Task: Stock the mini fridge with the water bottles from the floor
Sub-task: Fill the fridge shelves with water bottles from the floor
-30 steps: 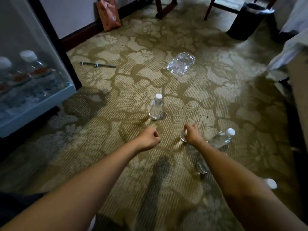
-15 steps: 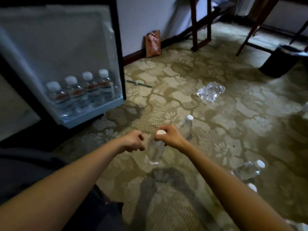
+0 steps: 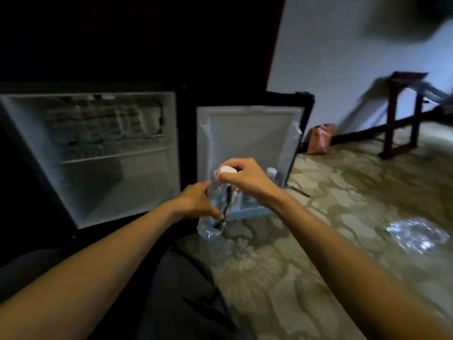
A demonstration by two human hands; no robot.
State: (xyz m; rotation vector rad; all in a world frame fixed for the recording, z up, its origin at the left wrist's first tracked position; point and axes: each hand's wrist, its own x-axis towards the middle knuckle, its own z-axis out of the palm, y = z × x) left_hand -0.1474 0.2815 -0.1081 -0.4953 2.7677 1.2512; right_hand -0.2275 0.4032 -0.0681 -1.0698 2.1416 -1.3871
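Gripping bottle (image 3: 211, 227): left hand (image 3: 196, 201), right hand (image 3: 247, 179).

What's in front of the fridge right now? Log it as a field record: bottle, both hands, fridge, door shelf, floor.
bottle: water bottle, held tilted, off the floor
left hand: grips its body
right hand: pinches its cap end
mini fridge: open
door shelf: holds at least one capped bottle
floor: crumpled plastic wrap on the carpet
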